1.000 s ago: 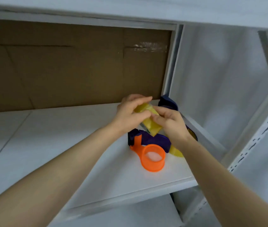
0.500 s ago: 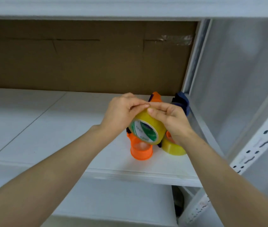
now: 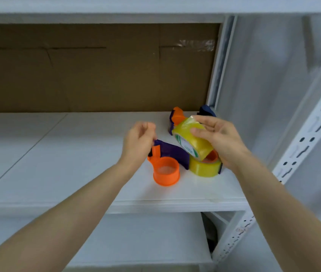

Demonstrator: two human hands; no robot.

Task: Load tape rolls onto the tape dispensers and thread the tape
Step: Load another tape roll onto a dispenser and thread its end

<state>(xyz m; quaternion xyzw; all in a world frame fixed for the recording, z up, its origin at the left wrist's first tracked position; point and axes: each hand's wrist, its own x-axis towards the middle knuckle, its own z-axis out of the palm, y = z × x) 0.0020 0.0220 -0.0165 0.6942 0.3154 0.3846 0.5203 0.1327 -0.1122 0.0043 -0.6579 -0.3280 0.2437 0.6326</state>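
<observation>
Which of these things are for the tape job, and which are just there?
For the job:
- yellow tape roll in right hand
- empty orange-and-purple plastic dispenser by left hand
- loaded dispenser with yellow roll
- third dispenser behind

Just there:
- brown cardboard panel
- white metal shelf

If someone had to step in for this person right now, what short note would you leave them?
Right hand holds a yellow tape roll in the air.
Left hand is loosely curled above the empty dispenser's purple handle; whether it touches is unclear.
Empty dispenser, orange hub bare, lies on the shelf. A second dispenser beside it carries a roll. A third lies behind.
Left: seat the held roll on the orange hub and thread it.
</observation>
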